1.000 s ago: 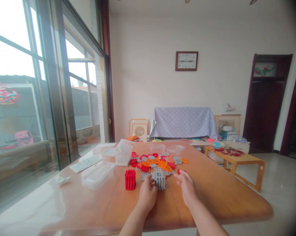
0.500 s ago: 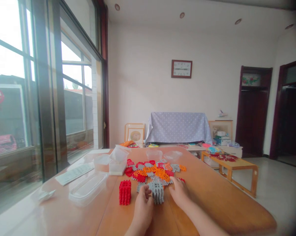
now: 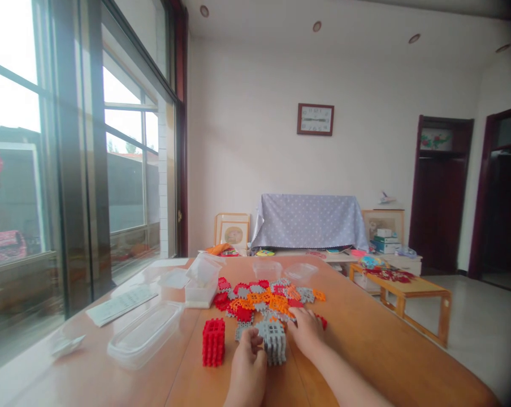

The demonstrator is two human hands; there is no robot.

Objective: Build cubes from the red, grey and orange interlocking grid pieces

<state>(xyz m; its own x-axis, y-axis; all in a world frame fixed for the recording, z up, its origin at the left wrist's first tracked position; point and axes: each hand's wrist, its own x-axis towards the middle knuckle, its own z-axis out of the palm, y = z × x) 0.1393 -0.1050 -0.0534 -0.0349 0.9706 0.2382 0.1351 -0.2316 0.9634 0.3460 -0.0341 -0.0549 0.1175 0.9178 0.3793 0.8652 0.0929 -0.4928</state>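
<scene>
A block of stacked grey interlocking plastic pieces (image 3: 276, 343) stands upright on the table in front of me. My left hand (image 3: 249, 362) is at its left side, fingers curled, the fingertips and thumb against the block's edge. Beyond and to the right of the block, my right hand (image 3: 307, 332) lies at the near edge of a pile of loose pieces (image 3: 255, 299) in red, orange and grey. Its fingers are stretched out and parted from the thumb, by the orange ones. A similar red block (image 3: 213, 342) stands to the left of my left hand.
Clear plastic boxes (image 3: 201, 288) stand behind the red block, with a clear lid (image 3: 147, 333) and a printed sheet (image 3: 122, 305) to the left. Two more clear containers (image 3: 300, 272) are behind the pile. A low wooden bench (image 3: 423, 288) is at the right.
My right hand has shifted slightly left against the pile. My left hand stays beside the grey block. The view has tilted slightly.
</scene>
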